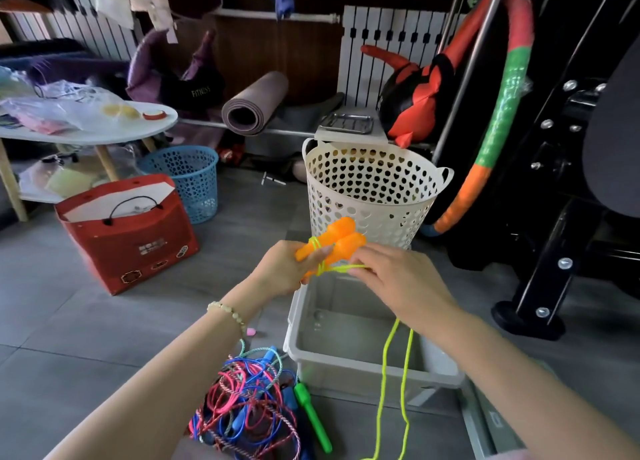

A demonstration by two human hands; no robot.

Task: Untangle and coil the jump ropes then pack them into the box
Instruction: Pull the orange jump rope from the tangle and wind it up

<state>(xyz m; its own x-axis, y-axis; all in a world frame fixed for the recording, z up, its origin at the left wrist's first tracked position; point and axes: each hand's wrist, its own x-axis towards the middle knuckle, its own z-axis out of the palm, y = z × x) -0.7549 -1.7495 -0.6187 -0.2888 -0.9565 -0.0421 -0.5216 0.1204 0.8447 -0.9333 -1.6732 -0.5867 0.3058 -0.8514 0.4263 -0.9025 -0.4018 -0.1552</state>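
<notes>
**Reporter:** Holding the two orange handles (pixel 341 240) side by side at centre frame: why that way?

**Me:** Together they make one core to wind on. My left hand (pixel 285 269) grips the pair from below. My right hand (pixel 398 279) pinches the yellow-green rope (pixel 390 355) just beside them, pulling a turn snug around the handles. The two hands are close together, almost touching.

**Reporter:** And the slack?

**Me:** It hangs from under my right hand, crosses the grey box (pixel 346 369) at lower centre and leaves the bottom edge. I leave it loose so that, as I judge it, it feeds without snagging.

**Reporter:** Why work there?

**Me:** The box sits open on the floor right below my hands, so a finished bundle only has to drop. The tangle of pink and blue ropes (pixel 242 400) with its green handle (pixel 313 414) lies just left of the box, yet to be sorted.
</notes>
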